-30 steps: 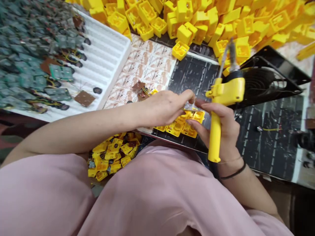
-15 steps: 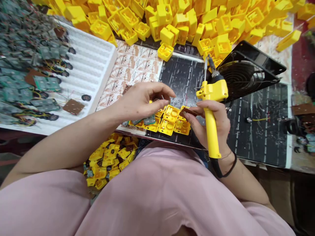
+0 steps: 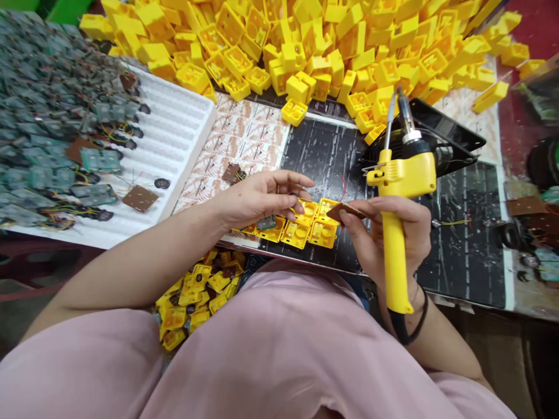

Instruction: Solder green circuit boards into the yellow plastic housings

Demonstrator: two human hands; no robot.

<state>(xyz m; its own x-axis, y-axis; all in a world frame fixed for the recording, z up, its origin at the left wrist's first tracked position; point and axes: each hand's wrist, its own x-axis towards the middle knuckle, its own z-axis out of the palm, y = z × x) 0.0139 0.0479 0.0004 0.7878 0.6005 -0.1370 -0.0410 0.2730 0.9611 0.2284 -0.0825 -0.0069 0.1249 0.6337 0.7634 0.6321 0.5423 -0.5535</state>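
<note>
My right hand (image 3: 408,233) grips the handle of a yellow soldering gun (image 3: 406,174), whose metal tip points up and away from me. The same hand pinches a small brown circuit board (image 3: 336,210) between thumb and finger, over the right end of a group of open yellow casings (image 3: 323,234). My left hand (image 3: 264,201) hovers at the left of these casings, fingers stretched and apart, with nothing visible in them. Beneath it, a small green circuit board (image 3: 266,222) lies in one casing. The left fingers partly hide the back casings.
Heaped yellow casings (image 3: 297,90) fill the far side. On the left, a white foam tray (image 3: 183,119) carries many wired green boards (image 3: 100,160). A black fan (image 3: 458,128) stands behind the soldering gun. More casings (image 3: 196,285) lie below the table edge.
My right hand has moved right and slightly nearer with the soldering gun and brown board. My left hand has shifted slightly nearer, and its fingers have straightened. The whole view has shifted a little.
</note>
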